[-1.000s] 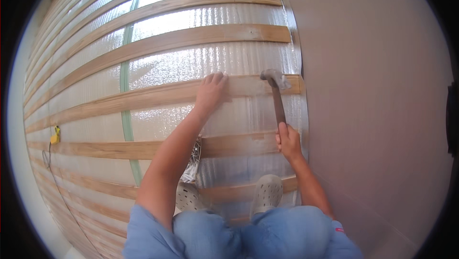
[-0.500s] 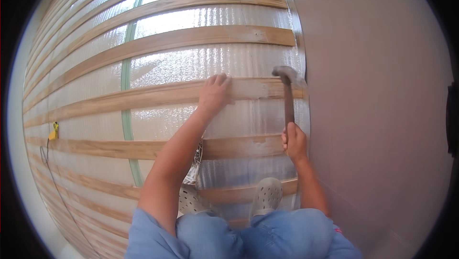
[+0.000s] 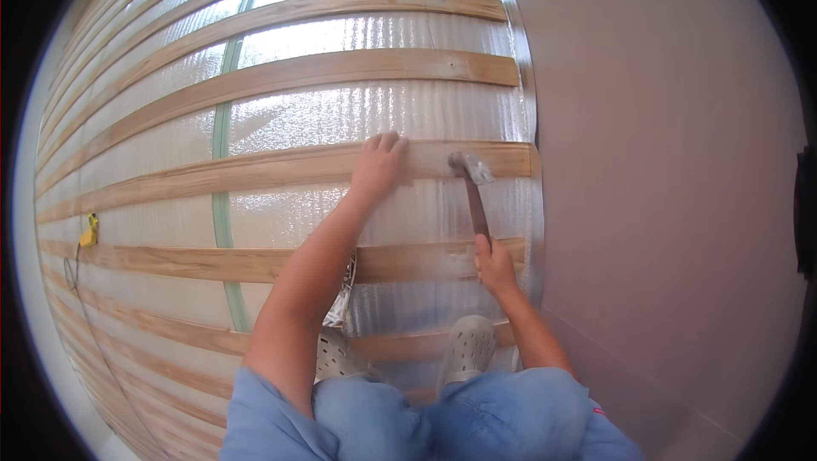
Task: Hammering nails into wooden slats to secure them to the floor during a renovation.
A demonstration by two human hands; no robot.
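My left hand (image 3: 380,167) lies on a wooden slat (image 3: 294,165), its fingers bent over the far edge and pressing it down. A hammer (image 3: 478,206) is in my right hand (image 3: 496,267), with the fingers wrapped round its handle. The hammer's head is over the same slat, between my left hand and the slat's right end. It is a little blurred, and I cannot tell whether it touches the wood. No nail can be made out under it.
Several parallel slats (image 3: 400,65) cross silvery foil sheeting (image 3: 315,121) with a green tape strip (image 3: 222,133). A smooth pinkish-brown surface (image 3: 655,189) borders the right. At left lies a yellow tool (image 3: 90,230) with a cord. Beside my clog (image 3: 471,348), nails (image 3: 339,306) are partly hidden.
The hammer and my right hand have moved left, from the slat's right end toward my left hand. My left hand stays in place on the slat.
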